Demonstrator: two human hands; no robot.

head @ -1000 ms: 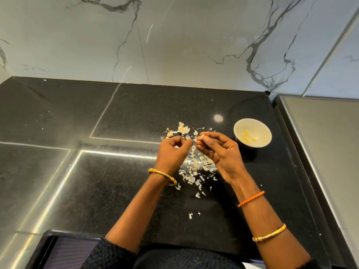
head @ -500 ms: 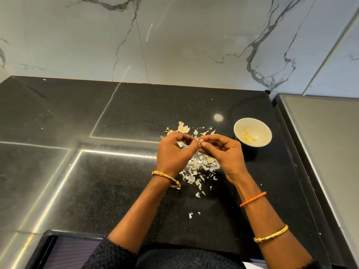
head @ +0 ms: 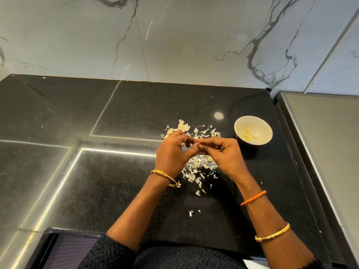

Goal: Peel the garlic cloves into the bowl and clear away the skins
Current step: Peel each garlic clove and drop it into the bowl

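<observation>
**Both hands on one clove, above the skins**

Head view: my left hand [head: 173,152] and my right hand [head: 223,154] meet fingertip to fingertip over the dark surface [head: 120,181]. The fingers [head: 186,139] of the left are curled in, the right's curl to meet them, and between them I'm pinching a garlic clove [head: 196,143], a small thing almost wholly hidden by my fingertips. Whether it is bare or skinned I cannot tell.

Under and beyond my hands lie the skins [head: 198,164], pale flakes scattered on the surface, with a few stray bits nearer my body. At the far edge of the scatter sits an unpeeled bit of garlic [head: 182,126].

Off to the right, just beyond my right hand and apart from it, stands the white bowl [head: 260,123], upright, with peeled cloves [head: 247,134] in its bottom.

A gold bangle [head: 165,176] rides my left wrist; an orange thread band [head: 253,198] and another gold bracelet [head: 273,234] are on my right forearm.
</observation>
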